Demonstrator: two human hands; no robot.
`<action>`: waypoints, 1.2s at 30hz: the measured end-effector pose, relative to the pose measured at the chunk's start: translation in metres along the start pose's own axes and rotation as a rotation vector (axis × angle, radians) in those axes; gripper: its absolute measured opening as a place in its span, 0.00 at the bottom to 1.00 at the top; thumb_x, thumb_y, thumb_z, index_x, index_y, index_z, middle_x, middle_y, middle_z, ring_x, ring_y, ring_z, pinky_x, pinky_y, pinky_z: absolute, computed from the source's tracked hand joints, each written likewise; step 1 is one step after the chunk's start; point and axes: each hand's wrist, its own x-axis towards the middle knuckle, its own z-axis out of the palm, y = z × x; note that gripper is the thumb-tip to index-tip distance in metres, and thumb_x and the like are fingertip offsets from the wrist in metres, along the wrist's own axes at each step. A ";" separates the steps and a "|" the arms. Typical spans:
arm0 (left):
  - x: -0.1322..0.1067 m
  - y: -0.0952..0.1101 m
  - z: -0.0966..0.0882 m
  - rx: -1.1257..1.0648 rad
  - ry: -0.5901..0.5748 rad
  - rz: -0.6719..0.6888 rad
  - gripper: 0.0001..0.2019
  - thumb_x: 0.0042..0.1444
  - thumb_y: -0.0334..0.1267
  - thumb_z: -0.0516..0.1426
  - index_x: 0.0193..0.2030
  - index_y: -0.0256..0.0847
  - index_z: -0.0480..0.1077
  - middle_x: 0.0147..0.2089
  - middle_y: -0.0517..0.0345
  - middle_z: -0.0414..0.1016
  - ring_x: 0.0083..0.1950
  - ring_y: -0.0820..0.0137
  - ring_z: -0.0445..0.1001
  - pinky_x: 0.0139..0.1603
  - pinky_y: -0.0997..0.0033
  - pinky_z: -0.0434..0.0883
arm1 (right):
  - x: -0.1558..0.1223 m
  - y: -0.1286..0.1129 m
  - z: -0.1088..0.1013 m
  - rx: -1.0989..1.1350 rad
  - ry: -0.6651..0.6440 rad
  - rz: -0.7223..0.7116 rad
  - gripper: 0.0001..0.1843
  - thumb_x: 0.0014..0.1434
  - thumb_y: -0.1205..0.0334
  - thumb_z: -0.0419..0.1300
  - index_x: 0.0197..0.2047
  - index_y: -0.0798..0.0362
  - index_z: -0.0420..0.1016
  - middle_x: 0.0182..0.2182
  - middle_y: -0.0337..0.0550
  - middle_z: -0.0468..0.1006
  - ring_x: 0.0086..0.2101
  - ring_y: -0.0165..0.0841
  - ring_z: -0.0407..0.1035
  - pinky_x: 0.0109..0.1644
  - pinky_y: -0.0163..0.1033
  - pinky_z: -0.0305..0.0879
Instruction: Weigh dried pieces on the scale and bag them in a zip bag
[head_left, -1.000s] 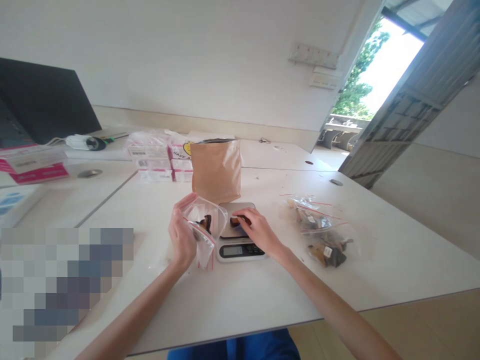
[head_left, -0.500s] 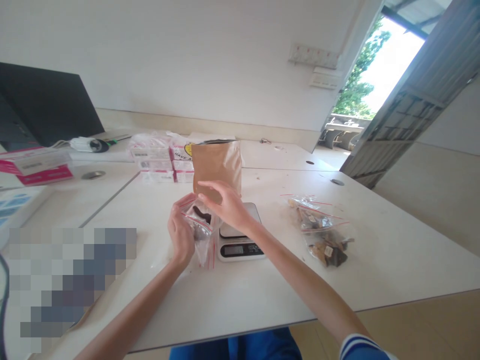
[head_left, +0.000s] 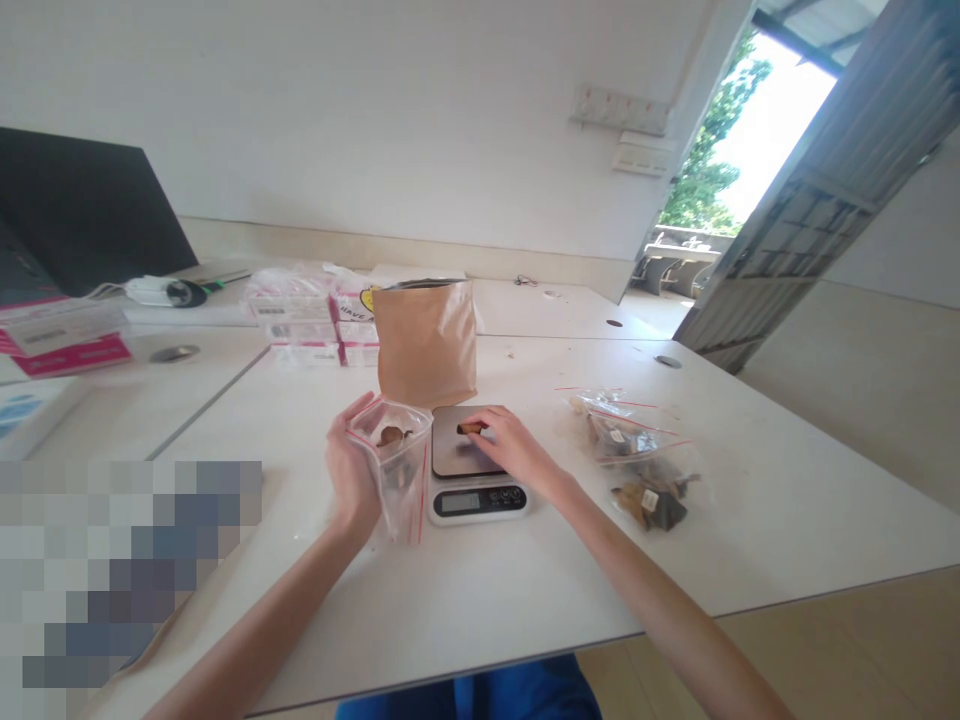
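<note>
My left hand (head_left: pixel 354 470) is closed on the side of a clear zip bag (head_left: pixel 405 485) with red seal lines; its mouth gapes and a dark brown dried piece (head_left: pixel 391 436) shows inside. Over the steel plate of a white kitchen scale (head_left: pixel 444 442), my right hand (head_left: pixel 514 445) pinches a small brown dried piece (head_left: pixel 470 428). Whether that piece touches the plate I cannot tell. The scale's display (head_left: pixel 461 502) is too faint to read. Behind the scale stands a brown paper pouch (head_left: pixel 427 345), open at the top.
Several filled zip bags (head_left: pixel 649 500) with dried pieces lie to the right on the white table (head_left: pixel 570 570). Pink-and-white boxes (head_left: pixel 304 335) are stacked behind at the left. A black monitor (head_left: pixel 90 200) and a white corded device (head_left: pixel 161 290) stand farther left.
My right hand has moved from the bag's mouth to the right, over the scale plate, with a brown piece between its fingers. The bag now stands wider open in my left hand.
</note>
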 end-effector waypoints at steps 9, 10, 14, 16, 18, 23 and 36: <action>-0.011 0.008 0.003 0.047 0.000 0.221 0.26 0.64 0.54 0.40 0.49 0.39 0.72 0.52 0.46 0.76 0.53 0.62 0.74 0.56 0.57 0.67 | 0.012 -0.066 -0.026 0.204 -0.008 -0.245 0.19 0.65 0.60 0.52 0.58 0.47 0.69 0.46 0.45 0.72 0.46 0.32 0.70 0.54 0.42 0.67; -0.010 0.008 0.002 0.041 0.014 0.250 0.26 0.64 0.54 0.41 0.48 0.39 0.72 0.51 0.46 0.76 0.53 0.62 0.74 0.55 0.57 0.67 | 0.011 -0.069 -0.027 0.198 -0.047 -0.258 0.19 0.65 0.59 0.52 0.59 0.47 0.68 0.47 0.45 0.72 0.47 0.32 0.69 0.56 0.43 0.65; -0.008 0.010 0.002 0.024 0.097 0.333 0.25 0.64 0.53 0.41 0.46 0.39 0.73 0.50 0.48 0.77 0.53 0.63 0.73 0.55 0.60 0.67 | -0.002 -0.068 -0.028 0.247 0.041 -0.168 0.17 0.67 0.57 0.49 0.55 0.47 0.71 0.49 0.45 0.72 0.49 0.33 0.68 0.54 0.42 0.66; -0.010 0.013 0.005 0.002 0.127 0.367 0.25 0.64 0.52 0.41 0.45 0.39 0.73 0.50 0.48 0.77 0.54 0.63 0.73 0.55 0.60 0.67 | -0.014 -0.069 -0.024 0.294 0.114 -0.052 0.18 0.67 0.53 0.47 0.53 0.48 0.71 0.48 0.46 0.73 0.49 0.34 0.68 0.53 0.42 0.67; -0.015 0.017 0.008 -0.038 0.141 0.406 0.24 0.64 0.50 0.40 0.47 0.41 0.72 0.51 0.49 0.76 0.55 0.63 0.72 0.57 0.60 0.66 | -0.028 -0.074 -0.017 0.350 0.117 0.081 0.21 0.67 0.49 0.45 0.56 0.50 0.67 0.51 0.47 0.72 0.51 0.35 0.67 0.55 0.43 0.65; -0.040 0.027 0.017 -0.006 0.203 0.361 0.23 0.65 0.48 0.39 0.51 0.42 0.71 0.56 0.50 0.72 0.58 0.64 0.69 0.57 0.64 0.65 | -0.058 -0.094 0.008 0.473 -0.028 0.226 0.42 0.60 0.45 0.56 0.68 0.50 0.41 0.60 0.55 0.63 0.58 0.39 0.62 0.58 0.47 0.63; -0.071 0.023 -0.007 -0.021 -0.153 0.073 0.25 0.58 0.51 0.56 0.60 0.46 0.64 0.53 0.52 0.75 0.53 0.64 0.73 0.53 0.65 0.69 | -0.064 -0.064 -0.002 0.707 0.478 0.276 0.14 0.59 0.49 0.58 0.38 0.52 0.70 0.35 0.42 0.79 0.40 0.35 0.75 0.46 0.38 0.69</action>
